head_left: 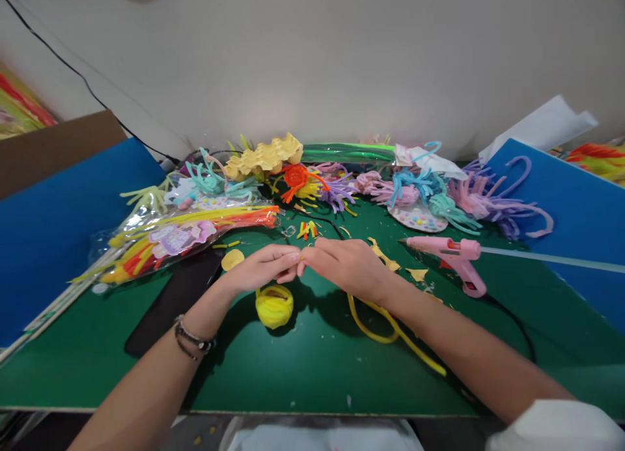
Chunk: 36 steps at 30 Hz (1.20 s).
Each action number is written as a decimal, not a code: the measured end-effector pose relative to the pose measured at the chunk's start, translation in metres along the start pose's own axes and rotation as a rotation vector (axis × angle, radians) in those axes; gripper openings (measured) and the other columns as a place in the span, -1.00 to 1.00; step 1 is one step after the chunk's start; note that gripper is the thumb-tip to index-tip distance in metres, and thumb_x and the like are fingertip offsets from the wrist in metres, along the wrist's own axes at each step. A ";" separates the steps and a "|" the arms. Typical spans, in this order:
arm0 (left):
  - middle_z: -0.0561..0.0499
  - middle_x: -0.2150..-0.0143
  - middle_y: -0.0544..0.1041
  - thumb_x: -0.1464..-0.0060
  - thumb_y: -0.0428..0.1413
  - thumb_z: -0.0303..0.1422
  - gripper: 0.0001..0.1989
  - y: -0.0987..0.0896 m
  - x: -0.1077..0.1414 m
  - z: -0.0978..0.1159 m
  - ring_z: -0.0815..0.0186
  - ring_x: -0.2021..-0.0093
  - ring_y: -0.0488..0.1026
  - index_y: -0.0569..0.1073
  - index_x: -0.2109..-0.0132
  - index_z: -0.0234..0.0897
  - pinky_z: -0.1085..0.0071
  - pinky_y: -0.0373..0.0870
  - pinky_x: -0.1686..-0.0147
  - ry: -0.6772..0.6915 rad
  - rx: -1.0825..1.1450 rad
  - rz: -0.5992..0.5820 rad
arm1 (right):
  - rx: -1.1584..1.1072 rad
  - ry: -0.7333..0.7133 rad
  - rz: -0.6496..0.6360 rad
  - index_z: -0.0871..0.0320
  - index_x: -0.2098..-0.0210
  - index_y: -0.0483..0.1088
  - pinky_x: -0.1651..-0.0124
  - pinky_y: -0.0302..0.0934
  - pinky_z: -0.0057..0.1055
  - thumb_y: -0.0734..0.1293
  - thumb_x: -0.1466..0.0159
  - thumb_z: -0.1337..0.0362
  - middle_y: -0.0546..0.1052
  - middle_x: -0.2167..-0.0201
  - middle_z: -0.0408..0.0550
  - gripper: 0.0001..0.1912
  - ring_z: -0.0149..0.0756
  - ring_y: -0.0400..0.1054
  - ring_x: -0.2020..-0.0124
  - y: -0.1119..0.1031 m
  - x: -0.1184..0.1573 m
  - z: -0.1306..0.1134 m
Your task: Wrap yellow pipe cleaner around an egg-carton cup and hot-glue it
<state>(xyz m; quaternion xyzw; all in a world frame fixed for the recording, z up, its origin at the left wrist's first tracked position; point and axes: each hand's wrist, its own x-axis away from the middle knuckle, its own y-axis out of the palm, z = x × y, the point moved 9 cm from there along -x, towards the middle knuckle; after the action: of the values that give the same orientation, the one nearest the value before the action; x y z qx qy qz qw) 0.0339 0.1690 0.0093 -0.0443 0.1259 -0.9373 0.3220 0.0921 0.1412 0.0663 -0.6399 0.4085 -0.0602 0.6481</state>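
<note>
My left hand (271, 267) and my right hand (344, 265) meet fingertip to fingertip above the green table. Both are closed in a pinch, with a small bit of yellow pipe cleaner showing between the fingertips. A long fuzzy yellow pipe cleaner (415, 350) loops out from under my right hand and trails along the right forearm. Just below my left hand sits a coiled yellow pipe cleaner bundle (274, 308), rounded like a small cup. The fingers hide most of what they pinch.
A pink glue gun (456, 256) lies at right. Left are a black phone-like slab (170, 301), a yellow disc (233, 260) and bagged pipe cleaners (195, 233). An egg carton piece (266, 157) and colourful pipe cleaner bunches (336, 189) line the back. Blue panels (576, 223) flank the table.
</note>
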 end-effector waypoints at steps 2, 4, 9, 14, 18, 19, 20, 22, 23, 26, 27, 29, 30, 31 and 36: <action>0.21 0.72 0.15 -0.08 -0.11 0.02 -0.55 0.001 0.001 0.000 0.51 0.68 0.03 0.27 0.45 -0.31 0.53 0.02 0.63 -0.004 0.039 -0.035 | 0.262 -0.212 0.081 0.15 0.39 0.35 0.54 -0.16 -0.45 0.01 -0.33 0.39 0.34 0.57 -0.16 -0.67 -0.45 0.16 0.58 -0.005 0.005 -0.017; 0.19 0.73 0.20 -0.08 -0.09 0.01 -0.55 0.004 0.003 0.000 0.51 0.70 0.06 0.28 0.45 -0.32 0.53 0.05 0.64 -0.015 0.066 -0.077 | 0.367 -0.320 0.180 0.16 0.45 0.35 0.54 -0.13 -0.45 -0.01 -0.34 0.42 0.32 0.62 -0.17 -0.61 -0.45 0.16 0.59 -0.010 0.009 -0.028; 0.12 0.70 0.33 -0.07 -0.07 0.01 -0.56 0.004 0.003 0.004 0.48 0.70 0.16 0.30 0.43 -0.32 0.53 0.13 0.66 0.006 0.049 -0.060 | 0.403 -0.348 0.199 0.18 0.51 0.34 0.54 -0.13 -0.44 -0.01 -0.34 0.42 0.32 0.62 -0.14 -0.59 -0.42 0.15 0.58 -0.016 0.008 -0.032; 0.06 0.64 0.42 -0.09 -0.07 -0.01 -0.56 -0.001 -0.001 0.009 0.44 0.63 0.27 0.33 0.43 -0.33 0.51 0.22 0.59 0.061 -0.022 0.048 | 0.058 -0.023 0.004 0.17 0.54 0.24 0.52 -0.16 -0.47 0.05 -0.33 0.30 0.29 0.56 -0.14 -0.66 -0.44 0.12 0.55 -0.010 -0.003 -0.001; 0.02 0.62 0.49 -0.12 -0.08 -0.04 -0.54 -0.007 0.001 0.023 0.38 0.49 0.38 0.39 0.49 -0.32 0.44 0.27 0.29 0.183 -0.232 0.180 | -0.702 0.338 -0.136 0.11 0.59 0.05 0.54 -0.07 -0.53 0.00 -0.33 0.16 0.09 0.66 -0.27 -0.63 -0.49 -0.01 0.64 0.016 -0.001 0.021; 0.02 0.62 0.49 -0.14 -0.10 -0.04 -0.53 -0.007 0.002 0.027 0.38 0.48 0.39 0.39 0.50 -0.32 0.43 0.26 0.25 0.220 -0.289 0.204 | -0.809 0.383 -0.162 0.10 0.58 0.01 0.57 -0.08 -0.53 -0.04 -0.33 0.16 0.02 0.68 -0.30 -0.63 -0.50 -0.08 0.67 0.022 0.000 0.021; 0.02 0.63 0.50 -0.15 -0.12 -0.05 -0.52 -0.007 0.003 0.030 0.38 0.49 0.40 0.39 0.50 -0.32 0.43 0.26 0.24 0.243 -0.317 0.216 | -0.862 0.407 -0.177 0.09 0.58 0.00 0.60 -0.09 -0.53 -0.07 -0.33 0.16 -0.02 0.69 -0.32 -0.63 -0.50 -0.13 0.70 0.025 0.001 0.021; 0.04 0.65 0.49 -0.16 -0.12 -0.06 -0.54 -0.007 0.003 0.027 0.39 0.51 0.41 0.39 0.47 -0.32 0.45 0.29 0.29 0.227 -0.233 0.193 | -0.863 0.405 -0.169 0.11 0.57 0.05 0.58 -0.05 -0.53 -0.07 -0.34 0.18 0.03 0.69 -0.31 -0.63 -0.50 -0.09 0.69 0.025 0.000 0.021; 0.05 0.66 0.48 -0.16 -0.11 -0.05 -0.55 -0.006 0.002 0.024 0.38 0.51 0.42 0.38 0.46 -0.31 0.46 0.31 0.31 0.205 -0.160 0.173 | -0.834 0.374 -0.150 0.13 0.56 0.11 0.53 -0.01 -0.53 -0.05 -0.33 0.20 0.12 0.66 -0.28 -0.63 -0.50 -0.01 0.65 0.021 -0.001 0.020; 0.09 0.72 0.45 -0.13 -0.09 -0.04 -0.58 -0.006 0.002 0.016 0.34 0.45 0.49 0.32 0.47 -0.29 0.47 0.35 0.32 0.154 0.030 0.124 | -0.504 0.167 -0.117 0.19 0.39 0.30 0.37 0.06 -0.50 0.03 -0.32 0.31 0.39 0.45 -0.10 -0.71 -0.44 0.23 0.43 0.002 -0.004 0.013; 0.09 0.73 0.44 -0.13 -0.07 -0.03 -0.58 -0.007 0.003 0.015 0.33 0.43 0.51 0.31 0.48 -0.28 0.47 0.36 0.32 0.147 0.073 0.113 | -0.328 0.091 -0.134 0.20 0.31 0.33 0.38 0.04 -0.50 0.04 -0.32 0.35 0.43 0.37 -0.06 -0.74 -0.41 0.26 0.39 -0.001 -0.003 0.008; 0.10 0.74 0.43 -0.11 -0.04 -0.04 -0.59 -0.007 0.003 0.012 0.31 0.41 0.52 0.30 0.48 -0.28 0.47 0.37 0.33 0.130 0.145 0.090 | 0.008 -0.009 -0.210 0.21 0.18 0.33 0.47 -0.03 -0.50 0.05 -0.31 0.40 0.44 0.29 -0.01 -0.75 -0.39 0.30 0.39 0.000 -0.001 0.003; 0.09 0.74 0.44 -0.10 -0.02 -0.04 -0.60 -0.006 0.003 0.011 0.31 0.41 0.52 0.30 0.48 -0.28 0.47 0.37 0.33 0.123 0.167 0.078 | 0.138 -0.039 -0.248 0.21 0.16 0.32 0.51 -0.09 -0.49 0.06 -0.31 0.41 0.44 0.28 -0.01 -0.75 -0.40 0.30 0.42 0.001 0.001 0.002; 0.09 0.74 0.44 -0.10 -0.02 -0.05 -0.60 -0.006 0.002 0.011 0.31 0.41 0.52 0.30 0.48 -0.28 0.47 0.37 0.34 0.120 0.170 0.071 | 0.237 -0.068 -0.272 0.20 0.15 0.33 0.54 -0.15 -0.48 0.06 -0.31 0.42 0.45 0.29 -0.03 -0.74 -0.41 0.30 0.45 0.002 0.002 0.001; 0.06 0.71 0.46 -0.13 -0.06 -0.04 -0.58 -0.004 0.001 0.012 0.30 0.41 0.52 0.31 0.47 -0.30 0.45 0.37 0.36 0.125 0.067 0.069 | 0.374 -0.153 -0.238 0.17 0.22 0.37 0.57 -0.26 -0.46 0.04 -0.32 0.41 0.43 0.43 -0.10 -0.72 -0.44 0.26 0.54 0.000 0.003 -0.006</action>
<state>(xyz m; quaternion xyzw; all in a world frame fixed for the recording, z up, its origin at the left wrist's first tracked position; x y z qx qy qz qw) 0.0327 0.1688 0.0213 0.0294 0.1158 -0.9302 0.3470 0.0905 0.1342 0.0662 -0.5551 0.2616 -0.1623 0.7727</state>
